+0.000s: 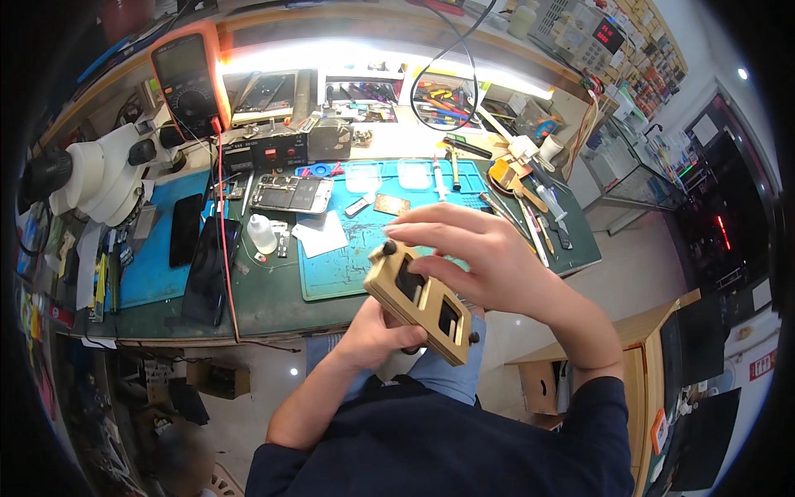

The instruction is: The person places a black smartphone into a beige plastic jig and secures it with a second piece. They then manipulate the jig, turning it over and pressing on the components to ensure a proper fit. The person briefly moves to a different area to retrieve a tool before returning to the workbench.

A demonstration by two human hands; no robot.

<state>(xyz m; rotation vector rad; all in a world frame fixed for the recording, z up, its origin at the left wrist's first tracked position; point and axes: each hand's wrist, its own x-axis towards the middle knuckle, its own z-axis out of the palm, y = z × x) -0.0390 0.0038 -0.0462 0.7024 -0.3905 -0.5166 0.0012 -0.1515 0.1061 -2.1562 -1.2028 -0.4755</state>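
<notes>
A gold-coloured clamp frame [421, 300] with two dark rectangular openings and black knobs is held tilted above my lap, in front of the bench edge. My left hand [377, 335] grips its lower left side, thumb along the edge and the other fingers hidden underneath. Over the upper end bends my right hand [472, 248], its fingertips by a black knob [388, 247] and its thumb at the upper opening. Behind them on the blue repair mat [348, 269] lie an opened phone [291, 194], a white square sheet [321, 234] and a small copper-coloured plate [392, 204].
On the left stand a white microscope [98, 178] and an orange multimeter [190, 79], with two dark phones [213, 269] below. A small white bottle [262, 234] sits beside the mat. Tweezers, brushes and syringes [551, 203] crowd the right. A thin red cable [225, 240] hangs over the bench front.
</notes>
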